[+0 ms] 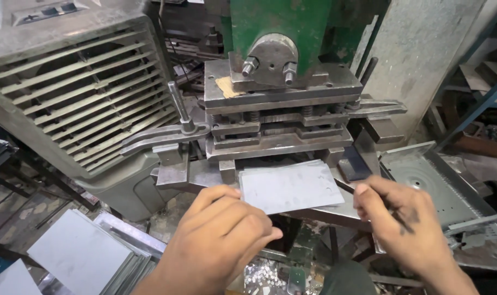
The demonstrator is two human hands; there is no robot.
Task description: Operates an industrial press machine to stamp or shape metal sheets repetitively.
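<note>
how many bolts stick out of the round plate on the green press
2: one bolt at the round plate's lower left, the other bolt at its lower right. Others may be hidden.

At the upper left of my view stands a large grey air cooler with slatted louvres (79,93). A rough grey concrete pillar (423,60) rises at the upper right, with blue metal shelving (486,101) at the right edge. Grimy flooring (19,202) shows at lower left.

We can't see the far edge of the metal sheet (288,187), hidden under the press die (278,117). Left hand (218,237) covers its near corner; both wrists cut off at btm edge (right hand (404,224) fingertips blurred).
</note>
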